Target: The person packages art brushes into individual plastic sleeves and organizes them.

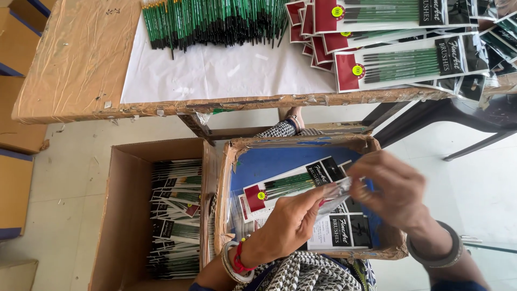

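The person sits close to the near edge of a low table [81,64], with both hands raised over a shallow blue-lined tray [301,156] resting on the lap. The left hand [288,223] and the right hand [396,188] meet on a clear plastic sleeve [336,193]. The left hand's fingers are closed on one end, and the right hand pinches the other end from above (that hand is blurred, so exactly how its fingertips sit is hard to tell). Held like that over the tray, the sleeve hangs just above a packed brush set [293,183], which lies tilted on the blue lining with more printed cards [339,231] beneath and nearer, so everything stays within easy reach. On the far side of the table lies a thick row of loose green-handled brushes [215,21] on a white sheet [215,73], their handles lined up side by side. To the right, finished packets [398,64] overlap in a fanned heap. On the floor to the left of the tray stands an open cardboard box [121,215], with packets stacked flat in it, close enough for an arm to drop things in.
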